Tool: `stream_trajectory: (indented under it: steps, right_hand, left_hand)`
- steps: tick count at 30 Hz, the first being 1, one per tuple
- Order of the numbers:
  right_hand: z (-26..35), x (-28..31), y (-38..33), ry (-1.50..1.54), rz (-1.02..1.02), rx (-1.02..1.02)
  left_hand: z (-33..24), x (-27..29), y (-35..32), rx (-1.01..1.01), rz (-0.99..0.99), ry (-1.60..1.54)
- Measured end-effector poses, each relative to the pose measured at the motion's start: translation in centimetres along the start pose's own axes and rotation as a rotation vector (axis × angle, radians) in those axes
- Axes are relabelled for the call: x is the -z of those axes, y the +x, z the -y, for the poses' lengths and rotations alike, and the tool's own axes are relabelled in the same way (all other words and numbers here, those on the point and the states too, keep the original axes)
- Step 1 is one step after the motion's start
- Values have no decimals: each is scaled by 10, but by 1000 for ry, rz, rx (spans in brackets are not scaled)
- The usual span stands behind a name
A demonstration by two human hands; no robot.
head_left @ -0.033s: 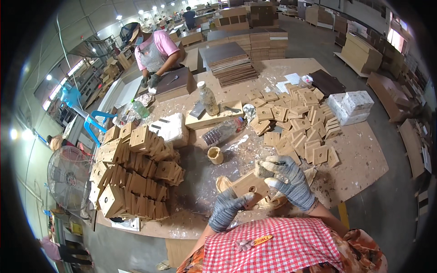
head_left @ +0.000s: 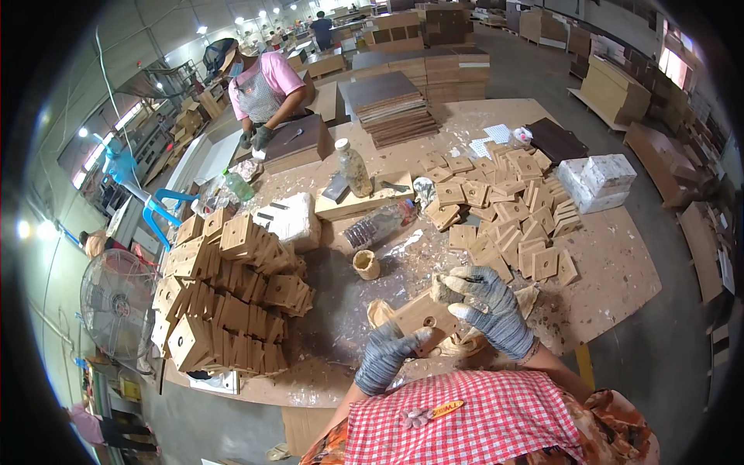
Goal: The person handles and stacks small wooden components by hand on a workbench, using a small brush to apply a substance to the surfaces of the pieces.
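Head view, looking down on a crowded worktop [head_left: 620, 287].

- Left hand [head_left: 385, 358], grey knit glove: fingers closed on the near lower edge of a small wooden block [head_left: 422, 316], steadying it from below.
- Right hand [head_left: 490, 306], same glove: fingers spread and curled over the block's far upper edge, so the piece is gripped between both hands, tilted up off the worktop with its drilled face toward the wearer, seemingly for inspection or rubbing.
- Wooden block: square, pale, one small hole near centre; held just above the near edge of the worktop, in front of the red checked apron.
- Loose flat squares [head_left: 508, 221]: scattered heap right of centre, within the right hand's reach, likely the unsorted supply.
- Stacked blocks [head_left: 229, 298]: set on edge in tidy rows at the left, apparently the sorted side.
- Small cup [head_left: 366, 265]: round and stained, just beyond the hands.
- Plastic bottle [head_left: 354, 167]: upright on a board further back; a second lies on its side nearby.
- White foam blocks [head_left: 598, 182]: far right.
- Co-worker [head_left: 263, 89] in pink sleeves at the far end, both hands on a dark panel.
- Floor fan [head_left: 116, 302]: left, beside the worktop.
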State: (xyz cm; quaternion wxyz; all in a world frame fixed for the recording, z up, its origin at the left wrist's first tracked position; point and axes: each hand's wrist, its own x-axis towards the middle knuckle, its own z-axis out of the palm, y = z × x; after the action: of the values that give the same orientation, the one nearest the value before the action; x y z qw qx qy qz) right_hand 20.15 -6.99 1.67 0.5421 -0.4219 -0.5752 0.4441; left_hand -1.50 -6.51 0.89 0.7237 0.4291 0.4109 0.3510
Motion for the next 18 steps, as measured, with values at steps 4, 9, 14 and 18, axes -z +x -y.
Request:
stream_trajectory:
  steps: [4,9,14,18]
  right_hand:
    - [-5,3,-2,-262,61,134]
    - [-10,-1,-13,-80,96,-21]
    - [-6,3,-21,-442,156,61]
    - [-2,3,-21,-231,102,-50]
  left_hand:
    - [1,-3,3,-28,-58,-33]
    - [-4,1,2,-49,-102,-135]
    - [-9,9,5,-32,-92,-188]
    - [-15,-1,3,-75,-110,-288]
